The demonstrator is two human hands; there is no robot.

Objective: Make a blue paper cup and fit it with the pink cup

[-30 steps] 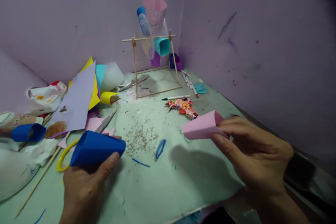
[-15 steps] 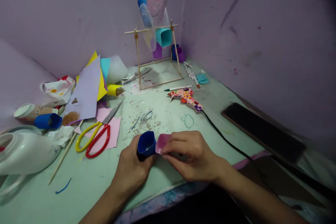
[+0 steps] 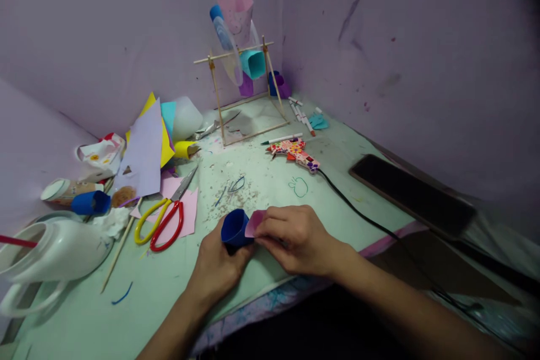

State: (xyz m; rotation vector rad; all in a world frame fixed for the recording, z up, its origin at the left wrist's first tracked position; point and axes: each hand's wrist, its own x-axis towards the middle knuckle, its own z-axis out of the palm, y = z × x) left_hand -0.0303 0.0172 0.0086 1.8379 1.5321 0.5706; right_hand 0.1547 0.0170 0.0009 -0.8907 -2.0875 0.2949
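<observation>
Near the table's front edge, my left hand (image 3: 221,267) is wrapped round a dark blue paper cup (image 3: 234,227), its opening facing up towards me. My right hand (image 3: 295,236) pinches a pink paper piece (image 3: 254,224) between thumb and fingers, against the right rim of the blue cup. The fingers hide part of the pink piece. Beyond the hands lie thin blue strips (image 3: 237,184) and crumbs. A floral glue gun (image 3: 295,152) rests behind my right hand, and red and yellow scissors (image 3: 169,216) lie to the left on pink paper.
A stick frame (image 3: 257,136) with a wheel of coloured cups stands at the back. Markers (image 3: 300,115) lie beside it. A phone (image 3: 411,194) and the glue gun's cable (image 3: 358,205) are on the right. A white pitcher (image 3: 63,244), a stick and paper sheets (image 3: 143,152) crowd the left.
The view has shifted slightly, showing more of the pitcher at left. The pink piece now sits closer to the blue cup and overlaps its right rim. Both hands keep their grip.
</observation>
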